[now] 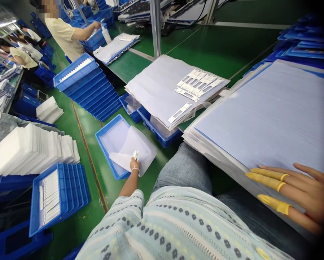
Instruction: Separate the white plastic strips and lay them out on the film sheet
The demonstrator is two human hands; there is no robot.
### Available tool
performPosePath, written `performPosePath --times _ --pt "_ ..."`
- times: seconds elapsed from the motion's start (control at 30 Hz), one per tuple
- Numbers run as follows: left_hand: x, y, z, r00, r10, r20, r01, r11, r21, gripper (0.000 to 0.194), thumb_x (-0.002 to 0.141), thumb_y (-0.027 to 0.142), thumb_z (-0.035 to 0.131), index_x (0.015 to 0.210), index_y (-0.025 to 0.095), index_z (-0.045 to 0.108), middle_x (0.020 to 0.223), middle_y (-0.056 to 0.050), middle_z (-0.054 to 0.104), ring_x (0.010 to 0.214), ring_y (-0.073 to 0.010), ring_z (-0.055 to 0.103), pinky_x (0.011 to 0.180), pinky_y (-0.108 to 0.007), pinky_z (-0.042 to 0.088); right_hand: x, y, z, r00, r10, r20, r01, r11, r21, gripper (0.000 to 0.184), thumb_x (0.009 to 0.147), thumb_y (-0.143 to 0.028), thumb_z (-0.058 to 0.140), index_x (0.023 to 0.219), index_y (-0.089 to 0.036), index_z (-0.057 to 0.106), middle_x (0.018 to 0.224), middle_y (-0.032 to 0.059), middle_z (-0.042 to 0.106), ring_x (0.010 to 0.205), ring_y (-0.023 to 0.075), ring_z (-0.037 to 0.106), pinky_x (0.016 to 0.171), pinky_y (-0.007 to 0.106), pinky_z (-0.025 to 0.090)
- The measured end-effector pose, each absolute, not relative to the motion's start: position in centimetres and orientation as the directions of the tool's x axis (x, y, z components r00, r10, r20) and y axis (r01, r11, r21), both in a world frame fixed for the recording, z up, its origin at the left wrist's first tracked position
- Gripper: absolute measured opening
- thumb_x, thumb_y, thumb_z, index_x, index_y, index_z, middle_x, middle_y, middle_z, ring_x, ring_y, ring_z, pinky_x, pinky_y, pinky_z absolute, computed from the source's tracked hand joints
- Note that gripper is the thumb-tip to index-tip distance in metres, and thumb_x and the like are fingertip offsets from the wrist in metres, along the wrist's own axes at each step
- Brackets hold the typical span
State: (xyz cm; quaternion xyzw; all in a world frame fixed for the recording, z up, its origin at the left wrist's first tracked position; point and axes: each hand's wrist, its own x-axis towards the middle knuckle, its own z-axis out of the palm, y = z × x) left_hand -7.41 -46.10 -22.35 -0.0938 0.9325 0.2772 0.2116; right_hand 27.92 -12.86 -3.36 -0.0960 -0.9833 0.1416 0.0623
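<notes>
Left hand at 7 o'clock, fingers pinched together on a translucent sheet and a small white strip, just above a shallow blue tray with more clear film lying inside. Right hand at 4 o'clock, fingers spread apart and flat on a tall pile of pale sheets, three of them in yellow finger cots. At 12 o'clock, a sheaf of sheets topped with perforated white strips, sitting on a blue crate with clear film inside. At 10 o'clock, a slanted stack of blue trays, the top tray carrying a white comb-like strip. At 9 o'clock, stacked white moulded trays; at 8 o'clock, a blue tray lined with rows of white strips. Farther off at 11 o'clock, a co-worker's hand on a blue crate, beside a white bottle.
</notes>
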Motion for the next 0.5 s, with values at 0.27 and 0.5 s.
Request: performPosePath --times 0.27,0.5 --pt "-12.7 -43.2 -3.5 -0.998 0.041 -0.041 -0.03 0.242 0.97 0.026 0.09 0.041 0.053 0.09 0.015 0.055 0.072 0.003 0.053 0.058 -0.0085 0.05 0.057 -0.025 0.046 22.4 -14.0 1.0 -0.971 -0.001 0.239 -0.064 0.964 -0.256 0.058 0.092 -0.047 0.04 0.147 -0.04 0.022 0.133 0.0085 0.053 0.109 0.0294 0.058 0.102 0.055 0.037" --pt "-4.8 -36.7 16.4 -0.817 0.218 0.534 0.401 -0.452 0.797 0.036 0.071 0.034 0.06 0.062 0.022 0.027 0.053 0.008 0.017 0.042 -0.0036 0.038 0.049 -0.016 0.035 12.2 -22.5 2.8 -0.932 0.188 0.308 -0.019 0.827 -0.562 0.118 0.073 -0.048 0.072 0.151 -0.025 -0.013 0.156 0.0186 0.007 0.14 0.0397 0.021 0.107 0.057 0.033"
